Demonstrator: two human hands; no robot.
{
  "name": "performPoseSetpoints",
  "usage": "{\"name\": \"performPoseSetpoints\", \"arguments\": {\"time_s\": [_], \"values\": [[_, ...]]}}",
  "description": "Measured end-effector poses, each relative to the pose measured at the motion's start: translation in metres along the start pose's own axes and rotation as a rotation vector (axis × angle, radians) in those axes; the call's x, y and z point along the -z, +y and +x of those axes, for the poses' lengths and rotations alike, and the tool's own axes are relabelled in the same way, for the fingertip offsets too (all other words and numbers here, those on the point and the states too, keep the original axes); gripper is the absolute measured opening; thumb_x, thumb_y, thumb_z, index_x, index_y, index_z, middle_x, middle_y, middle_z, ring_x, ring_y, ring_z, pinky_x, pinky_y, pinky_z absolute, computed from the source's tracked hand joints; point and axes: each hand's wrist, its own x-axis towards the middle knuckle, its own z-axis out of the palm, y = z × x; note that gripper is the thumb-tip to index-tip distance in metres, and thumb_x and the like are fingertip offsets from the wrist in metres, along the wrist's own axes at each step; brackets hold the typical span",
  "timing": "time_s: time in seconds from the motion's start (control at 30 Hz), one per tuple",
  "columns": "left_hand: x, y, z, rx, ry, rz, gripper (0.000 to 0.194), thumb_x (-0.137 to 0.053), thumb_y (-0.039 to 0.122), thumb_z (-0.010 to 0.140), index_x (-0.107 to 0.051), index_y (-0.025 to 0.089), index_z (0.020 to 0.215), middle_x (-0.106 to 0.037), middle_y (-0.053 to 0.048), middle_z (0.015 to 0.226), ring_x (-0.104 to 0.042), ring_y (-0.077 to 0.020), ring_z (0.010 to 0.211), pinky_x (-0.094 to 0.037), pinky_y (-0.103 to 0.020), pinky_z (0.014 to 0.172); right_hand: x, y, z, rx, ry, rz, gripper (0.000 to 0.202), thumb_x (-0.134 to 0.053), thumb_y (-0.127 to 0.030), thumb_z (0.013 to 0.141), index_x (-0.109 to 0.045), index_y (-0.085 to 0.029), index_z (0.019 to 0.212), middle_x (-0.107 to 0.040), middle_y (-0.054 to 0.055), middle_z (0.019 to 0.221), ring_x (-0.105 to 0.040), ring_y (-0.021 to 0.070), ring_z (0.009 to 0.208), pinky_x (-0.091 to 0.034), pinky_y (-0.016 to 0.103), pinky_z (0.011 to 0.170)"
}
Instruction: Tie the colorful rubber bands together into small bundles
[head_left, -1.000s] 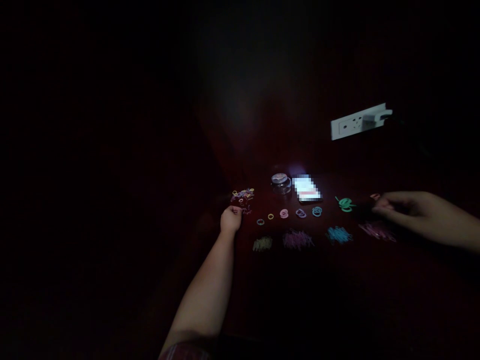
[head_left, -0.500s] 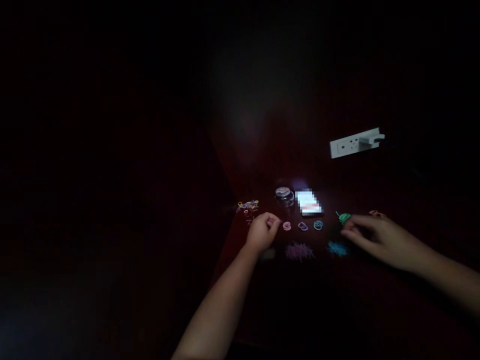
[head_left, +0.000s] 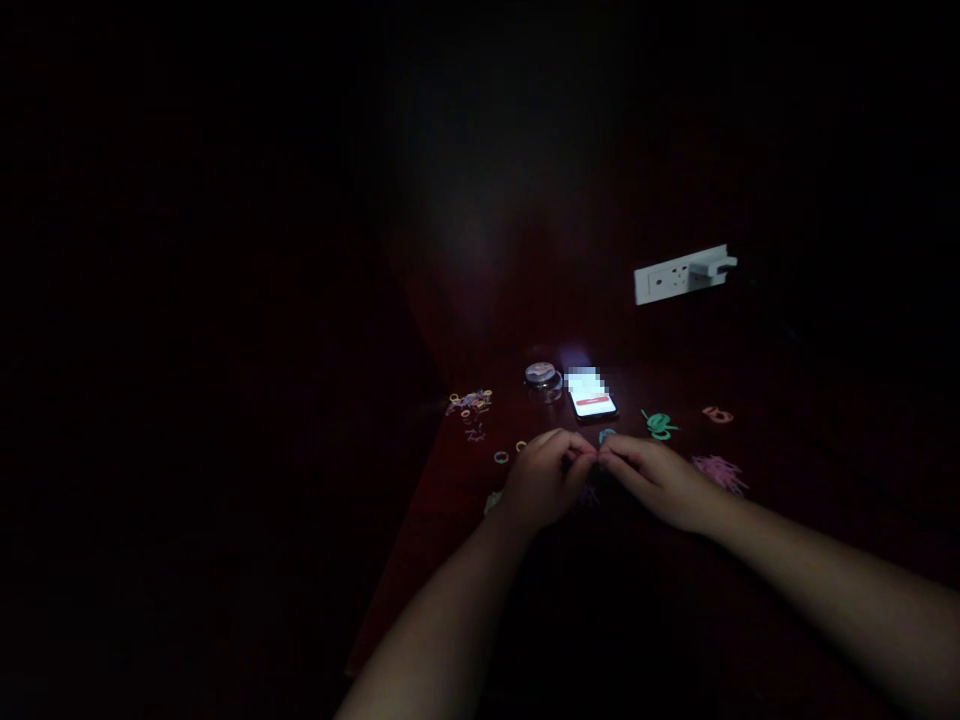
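My left hand and my right hand meet fingertip to fingertip over the dark red table. Both are closed in a pinch; anything between the fingers is too small to make out. Just beyond the fingertips lie blue rings, partly covered. Under the hands shows a purple heap of thin strips. To the right are green bands, orange rings and a pink heap of strips. Beside my left hand lie a yellow ring, a pale bluish ring and a pale heap.
A lit phone lies behind the hands, with a small lidded clear jar to its left. Mixed coloured bands are scattered near the table's left edge. A wall socket strip holds a white plug. The surroundings are very dark.
My right hand has moved left from beside the green bands, and my left hand has shifted right, so their fingertips now meet. The view has turned slightly to the right.
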Motion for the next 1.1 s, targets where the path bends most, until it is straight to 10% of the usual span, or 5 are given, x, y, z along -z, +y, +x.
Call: {"name": "performPoseSetpoints", "arguments": {"time_s": [1.1], "values": [[0.0028, -0.0078, -0.0012, -0.088, 0.051, 0.039, 0.014, -0.067, 0.023, 0.084, -0.068, 0.021, 0.097, -0.07, -0.003, 0.089, -0.063, -0.0142, 0.079, -0.052, -0.027, 0.071, 0.0079, 0.0032, -0.0017, 0.074, 0.101, -0.029, 0.028, -0.044, -0.03, 0.097, -0.061, -0.018, 0.079, -0.064, 0.003, 0.075, -0.058, 0.0163, 0.07, -0.042, 0.027, 0.066]]}}
